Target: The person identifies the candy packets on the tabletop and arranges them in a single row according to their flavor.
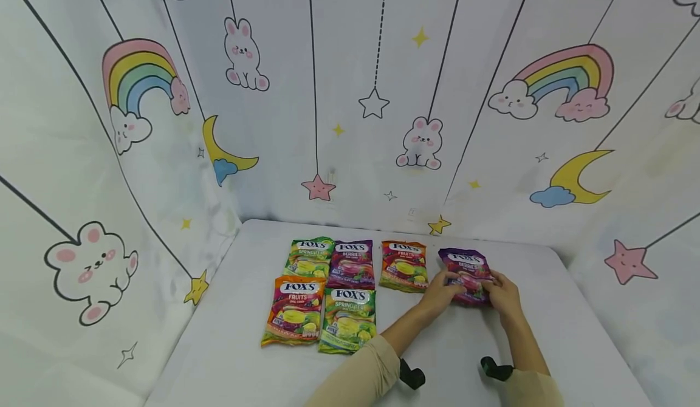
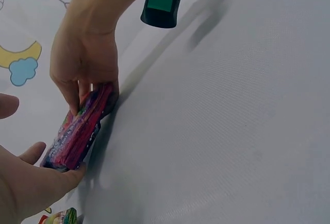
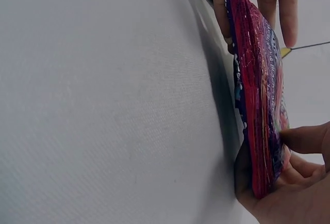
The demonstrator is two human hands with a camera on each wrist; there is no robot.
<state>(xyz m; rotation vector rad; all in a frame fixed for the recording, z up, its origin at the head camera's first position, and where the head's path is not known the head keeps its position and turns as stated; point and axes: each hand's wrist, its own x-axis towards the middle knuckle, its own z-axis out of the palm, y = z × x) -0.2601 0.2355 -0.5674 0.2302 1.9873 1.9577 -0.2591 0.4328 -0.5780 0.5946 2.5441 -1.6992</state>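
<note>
Six bags (image 1: 404, 267), head only; hands (image 1: 442, 291) (image 1: 503, 299) hold purple one (image 1: 469, 265).

Head view | "FOX'S BERRIES": rightmost purple candy bag (image 1: 468, 268), left purple candy bag (image 1: 352, 265) | "FOX'S FRUITS": front orange candy bag (image 1: 293, 311), back orange candy bag (image 1: 404, 267) | "FOX'S SPRING TEA": front green candy bag (image 1: 348, 322), back green candy bag (image 1: 308, 261)

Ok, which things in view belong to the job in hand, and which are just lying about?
Belongs, apparently:
Shiny purple rectangular candy bag, held by the left hand and right hand
Likely also two orange bags, two green bags and another purple bag, all glossy plastic

Just around:
White table
White backdrop printed with rainbows
Black wrist-worn devices
</note>
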